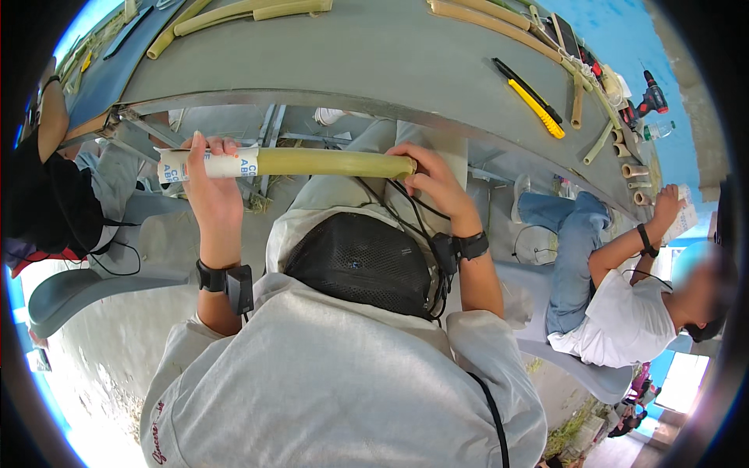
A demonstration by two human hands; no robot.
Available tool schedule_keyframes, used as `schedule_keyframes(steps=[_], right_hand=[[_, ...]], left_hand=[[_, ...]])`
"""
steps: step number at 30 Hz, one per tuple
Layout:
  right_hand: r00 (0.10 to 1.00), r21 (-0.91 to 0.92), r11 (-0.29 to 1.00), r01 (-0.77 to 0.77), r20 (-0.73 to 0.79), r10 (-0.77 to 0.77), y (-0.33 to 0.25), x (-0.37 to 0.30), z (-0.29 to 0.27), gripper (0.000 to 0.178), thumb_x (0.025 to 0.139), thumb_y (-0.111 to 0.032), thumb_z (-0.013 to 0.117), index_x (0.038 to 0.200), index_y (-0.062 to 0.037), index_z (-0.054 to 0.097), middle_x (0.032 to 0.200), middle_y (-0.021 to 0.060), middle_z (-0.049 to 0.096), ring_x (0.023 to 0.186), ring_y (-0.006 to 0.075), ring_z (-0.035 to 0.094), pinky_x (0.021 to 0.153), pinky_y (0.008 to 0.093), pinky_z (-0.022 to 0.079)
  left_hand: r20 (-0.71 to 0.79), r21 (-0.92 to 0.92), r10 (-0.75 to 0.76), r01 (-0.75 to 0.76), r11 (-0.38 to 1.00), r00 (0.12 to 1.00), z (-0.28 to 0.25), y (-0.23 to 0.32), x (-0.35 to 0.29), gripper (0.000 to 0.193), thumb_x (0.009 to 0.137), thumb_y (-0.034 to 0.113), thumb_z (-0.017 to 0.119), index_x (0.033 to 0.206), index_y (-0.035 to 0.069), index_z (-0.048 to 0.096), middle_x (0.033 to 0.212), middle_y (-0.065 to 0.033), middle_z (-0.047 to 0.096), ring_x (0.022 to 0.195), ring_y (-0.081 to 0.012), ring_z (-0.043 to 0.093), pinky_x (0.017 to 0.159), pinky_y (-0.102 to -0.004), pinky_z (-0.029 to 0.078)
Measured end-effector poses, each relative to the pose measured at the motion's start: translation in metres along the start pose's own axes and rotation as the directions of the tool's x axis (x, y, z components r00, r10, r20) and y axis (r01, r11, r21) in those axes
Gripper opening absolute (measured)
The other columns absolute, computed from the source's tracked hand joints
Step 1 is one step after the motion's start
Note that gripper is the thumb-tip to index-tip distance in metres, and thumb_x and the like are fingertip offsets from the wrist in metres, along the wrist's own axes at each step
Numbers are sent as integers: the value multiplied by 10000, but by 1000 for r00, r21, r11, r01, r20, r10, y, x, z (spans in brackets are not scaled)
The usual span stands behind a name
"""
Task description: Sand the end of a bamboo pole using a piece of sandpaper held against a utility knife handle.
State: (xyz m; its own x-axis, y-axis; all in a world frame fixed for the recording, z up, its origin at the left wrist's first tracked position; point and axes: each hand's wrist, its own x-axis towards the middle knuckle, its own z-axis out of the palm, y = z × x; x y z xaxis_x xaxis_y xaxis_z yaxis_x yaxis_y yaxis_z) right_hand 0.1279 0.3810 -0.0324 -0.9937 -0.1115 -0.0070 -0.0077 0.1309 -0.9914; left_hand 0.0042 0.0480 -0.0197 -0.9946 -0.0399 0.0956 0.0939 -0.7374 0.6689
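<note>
Two hands are apart from each other, one at each end of a pale green bamboo tube [331, 163], which lies level across the seated person's lap, just this side of the desk [335, 58]. From where I stand, the left hand [212, 179] is clamped around a white sheet [173, 166] with blue and red print, wrapped about the tube's left part; its thumb lies across the sheet on the near side. The right hand [435, 181] grips the bare right end, fingers curled over the rim and thumb underneath. Each wrist wears a black band with a small box, and a black mesh pouch [359, 261] sits at the person's waist, dark cables running near it.

Over on the desk, a yellow-and-black cutter [537, 111] lies toward the right, with split bamboo lengths [253, 11] along the far side. Short bamboo pieces [633, 170] line the right edge. Beyond, a cordless drill [652, 97] lies near a clear bottle [660, 130]. To the right, a seated co-worker [624, 320] in a white shirt and jeans has one hand on another white sheet [684, 217].
</note>
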Motion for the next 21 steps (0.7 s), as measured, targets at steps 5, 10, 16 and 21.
schedule_keyframes(steps=[5, 10, 16, 21], right_hand=[[1000, -38, 999, 6, -15, -7, 0, 0, 1, 431, 818, -110, 519, 1219, -4, 633, 873, 13, 574, 726, 85, 547, 656, 242, 468], [1000, 13, 1000, -1, 14, 0, 2, 0, 0, 431, 826, -61, 541, 1250, -20, 612, 932, 8, 582, 750, 83, 547, 674, 242, 468], [998, 4, 998, 56, -13, -56, 6, 0, 2, 451, 824, -27, 553, 1272, -23, 604, 983, 10, 591, 772, 85, 553, 693, 246, 469], [1000, 19, 1000, -1, -4, 1, 5, -1, -1, 428, 845, -24, 553, 1269, -21, 614, 963, 7, 602, 760, 80, 556, 681, 243, 462]], left_hand=[[4, -7, -1, 1, 1000, 1000, 2, -1, -3, 188, 1016, 158, 675, 1025, 127, 490, 832, -37, 525, 846, -210, 557, 892, -410, 474], [19, -10, 3, -3, 1000, 1000, 0, -1, -1, 192, 1020, 170, 678, 1030, 128, 491, 835, -36, 539, 848, -206, 559, 897, -408, 478], [19, -17, -7, 7, 1000, 1000, -4, -1, 5, 181, 1024, 193, 682, 1053, 129, 515, 840, -36, 544, 842, -196, 565, 914, -415, 490], [12, -20, -17, 17, 1000, 1000, -5, -1, 3, 170, 1027, 191, 678, 1064, 135, 521, 840, -36, 544, 841, -194, 567, 923, -423, 495]])
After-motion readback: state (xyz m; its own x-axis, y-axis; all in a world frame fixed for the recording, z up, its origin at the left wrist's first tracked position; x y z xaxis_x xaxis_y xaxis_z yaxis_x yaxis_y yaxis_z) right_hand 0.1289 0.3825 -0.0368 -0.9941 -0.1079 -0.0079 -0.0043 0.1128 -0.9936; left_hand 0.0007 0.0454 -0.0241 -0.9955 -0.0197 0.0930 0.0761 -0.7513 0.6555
